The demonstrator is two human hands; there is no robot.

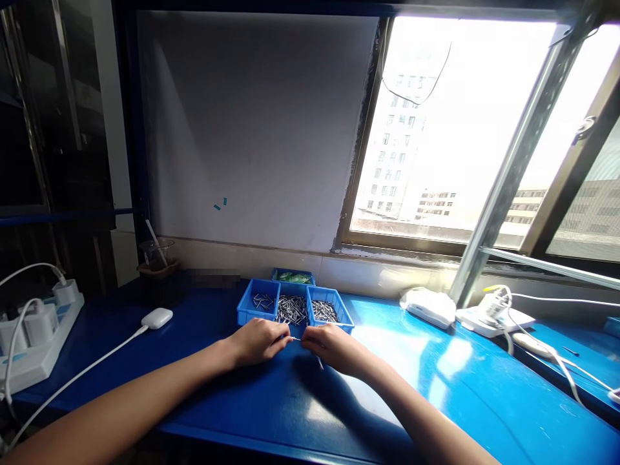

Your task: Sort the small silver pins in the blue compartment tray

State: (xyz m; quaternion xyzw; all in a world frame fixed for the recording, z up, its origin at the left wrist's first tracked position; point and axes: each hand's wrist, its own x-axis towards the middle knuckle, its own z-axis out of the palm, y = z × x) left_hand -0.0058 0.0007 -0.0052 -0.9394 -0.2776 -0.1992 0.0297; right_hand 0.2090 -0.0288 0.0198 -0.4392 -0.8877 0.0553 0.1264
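Note:
My left hand (pixel 264 338) and my right hand (pixel 332 345) face each other just in front of the blue bins, fingers pinched. Between their fingertips runs a thin metal pin (pixel 297 339), level and pale, gripped at both ends. A short light sliver (pixel 320 363) shows below my right hand; I cannot make out what it is. The left blue bin (pixel 245 312) has a few slender dark metal pieces in it. Many more metal pins (pixel 292 309) fill the middle section, and a heap of shorter-looking metal pieces (pixel 323 311) lies in the right bin (pixel 345 316).
Behind the bins is a smaller blue tray (pixel 275 274) with green packets. A white earphone case (pixel 157 318) on a cable lies left. Power strips (pixel 46 349) (pixel 494 320) stand at both sides. A plastic cup (pixel 157 255) is at back left, a white packet (pixel 429 307) at back right.

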